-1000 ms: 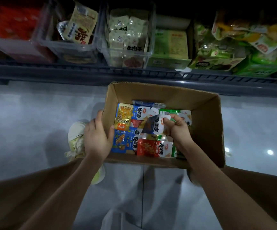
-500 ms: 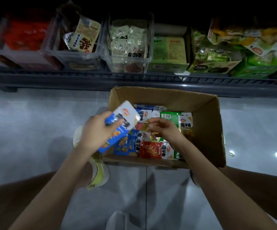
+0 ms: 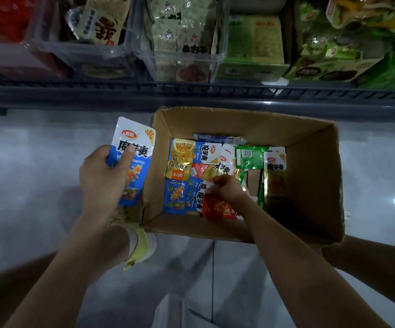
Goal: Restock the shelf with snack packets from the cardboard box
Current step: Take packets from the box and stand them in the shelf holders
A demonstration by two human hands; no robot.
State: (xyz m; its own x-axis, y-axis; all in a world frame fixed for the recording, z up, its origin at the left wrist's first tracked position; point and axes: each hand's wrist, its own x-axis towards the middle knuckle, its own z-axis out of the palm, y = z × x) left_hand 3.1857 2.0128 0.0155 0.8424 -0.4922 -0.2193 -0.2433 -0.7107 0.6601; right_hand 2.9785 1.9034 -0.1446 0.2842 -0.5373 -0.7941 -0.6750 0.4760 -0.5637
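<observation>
An open cardboard box (image 3: 310, 162) stands on the floor below the shelf (image 3: 191, 93). Several snack packets lie in it: blue, yellow, green and red ones. My left hand (image 3: 104, 176) grips a blue and white snack packet (image 3: 133, 147) upright, just left of the box's outer wall. My right hand (image 3: 224, 188) reaches down into the box, its fingers curled on a red packet (image 3: 220, 208) near the front wall. Which packet the fingertips pinch is partly hidden by the hand.
The shelf holds clear plastic bins (image 3: 182, 39) with pale packets, a red-filled bin (image 3: 4, 22) at left, and green cartons (image 3: 255, 43) and bags at right. A yellow and white shoe (image 3: 142, 245) stands by the box's near left corner. Grey tiled floor spreads around.
My left hand has lifted the blue and white packet out of the box to its left side. My right hand moved lower and nearer, onto the red packet.
</observation>
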